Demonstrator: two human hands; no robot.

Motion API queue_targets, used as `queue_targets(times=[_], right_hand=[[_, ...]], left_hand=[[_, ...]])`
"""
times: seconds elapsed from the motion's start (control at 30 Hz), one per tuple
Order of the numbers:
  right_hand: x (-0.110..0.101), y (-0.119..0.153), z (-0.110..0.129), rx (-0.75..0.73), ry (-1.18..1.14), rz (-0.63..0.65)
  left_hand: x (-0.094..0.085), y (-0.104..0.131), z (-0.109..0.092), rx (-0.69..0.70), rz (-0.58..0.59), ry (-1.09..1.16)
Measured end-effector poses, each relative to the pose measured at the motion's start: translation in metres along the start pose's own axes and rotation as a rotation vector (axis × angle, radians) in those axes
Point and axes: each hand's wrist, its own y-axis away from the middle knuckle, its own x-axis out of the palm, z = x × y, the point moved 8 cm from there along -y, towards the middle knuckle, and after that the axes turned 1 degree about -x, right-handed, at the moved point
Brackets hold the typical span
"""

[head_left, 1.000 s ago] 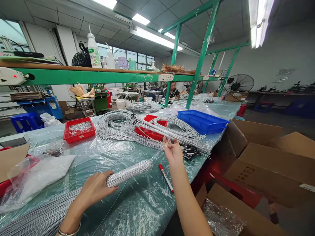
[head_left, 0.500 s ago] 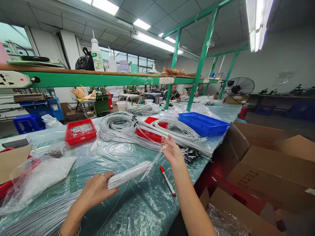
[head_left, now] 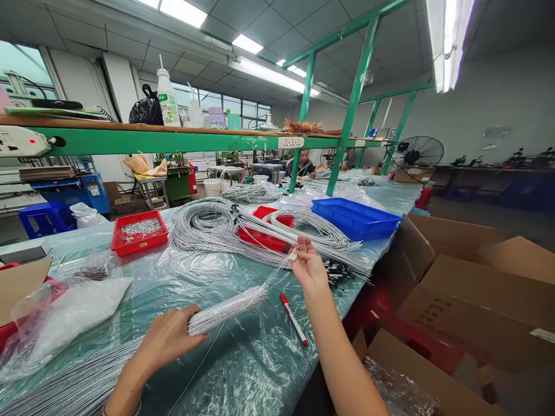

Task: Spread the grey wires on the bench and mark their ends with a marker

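Over the plastic-covered bench (head_left: 243, 358), left hand (head_left: 167, 341) grip closed round wire bundle (head_left: 228, 307), right hand (head_left: 309, 267) pinching one strand's tip.

From my remote seat, almost no lettering resolves. The white bottle (head_left: 166, 99) on the green shelf (head_left: 173, 138) carries a green label with white marks, too small to read. The cardboard box (head_left: 468, 306) beside the bench has dark printed characters on its side flap, blurred beyond reading, and a white sticker at its right edge, also illegible. I can make out no numbers, brands or signs.
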Motion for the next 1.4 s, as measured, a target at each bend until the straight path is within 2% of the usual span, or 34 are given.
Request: queue_targets(times=[0.2,0.37,0.7,0.87,1.03,1.1,1.2,1.27,1.33,1.4], right_hand=[[-0.005,0.005,0.002,0.065,-0.026,-0.040],[-0.010,0.009,0.004,0.110,0.000,0.016],[-0.030,-0.002,0.007,0.082,0.055,0.008],[-0.024,-0.001,0.010,0.047,0.054,0.074],[-0.017,0.010,0.026,0.078,0.077,0.148],[-0.018,0.024,0.030,0.155,0.174,0.218],[-0.025,0.065,0.022,0.330,0.474,0.473],[-0.037,0.102,0.005,0.487,0.681,0.697],[-0.056,0.139,-0.019,0.677,0.981,0.970],[-0.074,0.157,-0.038,0.810,1.244,1.191]], left_hand=[[0.005,-0.003,0.000,0.003,0.020,0.004],[0.016,-0.009,0.001,0.023,0.036,-0.005],[0.023,-0.012,0.000,0.014,0.076,-0.060],[0.025,-0.012,-0.001,0.033,0.081,-0.061],[0.026,-0.012,0.000,0.040,0.083,-0.076],[0.024,-0.013,0.000,0.025,0.060,-0.097],[0.011,-0.012,0.001,-0.027,-0.013,-0.126],[-0.003,-0.007,0.002,-0.071,-0.072,-0.122],[-0.019,0.004,0.001,-0.086,-0.115,-0.079],[-0.033,0.021,-0.005,-0.054,-0.127,-0.010]])
